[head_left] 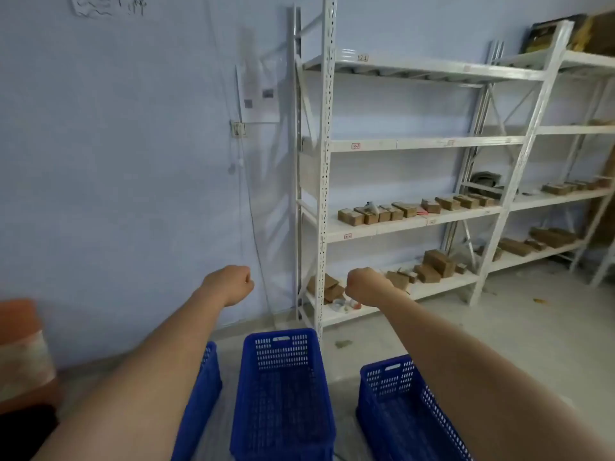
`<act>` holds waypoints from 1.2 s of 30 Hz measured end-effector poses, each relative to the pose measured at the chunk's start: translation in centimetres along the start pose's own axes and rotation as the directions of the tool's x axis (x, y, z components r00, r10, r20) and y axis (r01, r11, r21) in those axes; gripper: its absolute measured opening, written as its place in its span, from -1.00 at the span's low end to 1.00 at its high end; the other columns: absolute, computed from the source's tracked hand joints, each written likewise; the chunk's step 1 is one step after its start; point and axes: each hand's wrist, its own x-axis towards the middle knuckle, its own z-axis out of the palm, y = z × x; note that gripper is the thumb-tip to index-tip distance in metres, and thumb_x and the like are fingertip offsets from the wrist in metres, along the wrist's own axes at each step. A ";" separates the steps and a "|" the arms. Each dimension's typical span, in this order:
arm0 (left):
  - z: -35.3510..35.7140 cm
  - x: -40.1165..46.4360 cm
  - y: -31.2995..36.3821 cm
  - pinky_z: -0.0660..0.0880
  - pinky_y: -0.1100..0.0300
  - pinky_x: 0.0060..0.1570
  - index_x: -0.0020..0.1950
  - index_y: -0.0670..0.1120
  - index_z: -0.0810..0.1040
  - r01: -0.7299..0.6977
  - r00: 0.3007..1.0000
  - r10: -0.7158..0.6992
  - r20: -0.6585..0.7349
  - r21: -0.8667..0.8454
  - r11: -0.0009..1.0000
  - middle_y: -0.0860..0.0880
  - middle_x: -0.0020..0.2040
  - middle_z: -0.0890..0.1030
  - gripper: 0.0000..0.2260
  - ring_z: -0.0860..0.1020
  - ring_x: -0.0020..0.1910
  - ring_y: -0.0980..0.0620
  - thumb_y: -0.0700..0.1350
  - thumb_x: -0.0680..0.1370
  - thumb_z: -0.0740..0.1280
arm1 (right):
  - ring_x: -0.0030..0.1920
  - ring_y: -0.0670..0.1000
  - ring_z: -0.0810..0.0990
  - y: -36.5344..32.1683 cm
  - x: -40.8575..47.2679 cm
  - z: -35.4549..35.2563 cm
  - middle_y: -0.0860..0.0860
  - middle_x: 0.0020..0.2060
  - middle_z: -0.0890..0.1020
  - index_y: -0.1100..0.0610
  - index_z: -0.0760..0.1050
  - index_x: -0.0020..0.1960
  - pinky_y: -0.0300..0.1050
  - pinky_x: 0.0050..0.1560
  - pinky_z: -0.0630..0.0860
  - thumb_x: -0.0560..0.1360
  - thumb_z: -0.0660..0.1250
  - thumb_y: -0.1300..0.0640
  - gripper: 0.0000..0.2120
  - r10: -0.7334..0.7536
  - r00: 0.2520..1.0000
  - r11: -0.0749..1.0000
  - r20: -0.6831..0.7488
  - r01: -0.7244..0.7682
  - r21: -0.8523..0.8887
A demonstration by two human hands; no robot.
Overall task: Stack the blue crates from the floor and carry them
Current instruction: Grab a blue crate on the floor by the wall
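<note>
Blue crates sit on the floor (499, 327) in a loose row below the person's outstretched arms, none stacked yet. The middle crate (283, 387) lies almost straight ahead, its long axis running away from the person toward the white shelving (416, 224), its slotted handle on the far end wall. The right crate (409, 410) stands apart from it, turned slightly so its far end swings left, and is partly covered by the right forearm. Only a strip of the left crate (203, 394) shows beside the left forearm.

Both hands are raised well above the crates, level with the lowest shelves in the view. The left hand (229, 284) is curled into a loose fist and holds nothing; the right hand (366, 286) is likewise clenched and empty.

The crates lie below and nearer the body than the fingers, so reaching one means dropping the hands and drawing them back. The middle crate falls between the two hands, about equally near each, and looks the likeliest first pick, gripped across its short ends or long rims.
</note>
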 end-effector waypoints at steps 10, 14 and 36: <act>1.5 -0.1 -3.0 0.42 0.11 -0.05 0.17 -0.13 0.49 0.011 0.998 -0.014 0.056 0.044 0.999 -0.12 0.17 0.55 -0.69 0.54 0.07 -0.10 0.02 0.61 0.09 | -0.09 0.08 0.53 -5.5 3.4 4.0 0.13 0.08 0.61 0.16 0.52 0.16 -0.12 -0.07 0.47 0.51 0.17 0.08 -0.69 -0.127 0.989 0.990 0.076 0.131 -0.050; 2.2 0.0 -4.2 0.40 0.14 -0.10 0.18 -0.13 0.49 0.055 0.995 -0.058 0.078 0.042 0.998 -0.11 0.17 0.55 -0.69 0.54 0.08 -0.09 0.01 0.62 0.09 | -0.04 0.08 0.56 -7.1 5.4 5.0 0.12 0.06 0.60 0.21 0.53 0.12 -0.07 0.03 0.50 0.52 0.18 0.10 -0.72 -0.176 0.978 0.982 0.116 0.182 -0.046; 8.1 5.2 -7.7 0.39 0.12 -0.09 0.17 -0.15 0.50 0.180 0.974 -0.182 0.138 0.028 0.983 -0.12 0.18 0.55 -0.70 0.53 0.09 -0.10 -0.01 0.61 0.11 | -0.05 0.15 0.58 -9.1 15.4 11.8 0.13 -0.14 0.56 0.25 0.56 0.00 -0.02 0.00 0.51 0.50 0.17 0.13 -0.74 -0.304 0.910 0.939 0.283 0.337 -0.074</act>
